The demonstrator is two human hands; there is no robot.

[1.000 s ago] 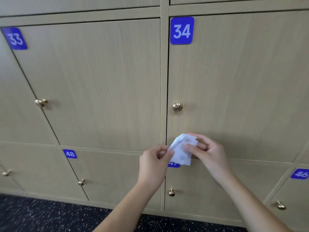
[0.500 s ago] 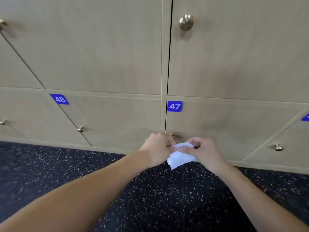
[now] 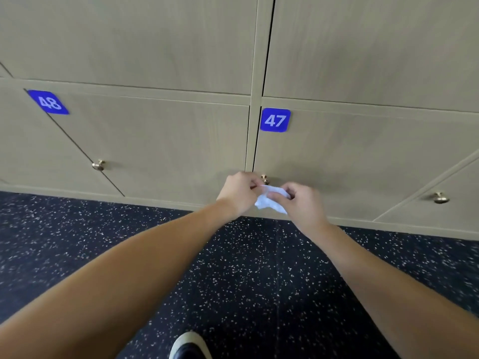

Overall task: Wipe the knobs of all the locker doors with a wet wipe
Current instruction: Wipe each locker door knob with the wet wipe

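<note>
Evidently both hands — left hand [image 3: 239,194], right hand [image 3: 300,203] — pinch the wet wipe [image 3: 270,200] mid-frame, readying it below locker 47's knob [image 3: 264,179].

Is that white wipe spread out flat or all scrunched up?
Scrunched up. The wet wipe is a crumpled wad pinched between the left hand and right hand, just below locker 47's knob.

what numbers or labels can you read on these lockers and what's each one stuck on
"48": white digits on a blue tag at the top left corner of the lower left locker door; slightly blurred but legible.
"47": white digits on a blue tag at the top left corner of the lower middle locker door.
No other text shows.
</note>
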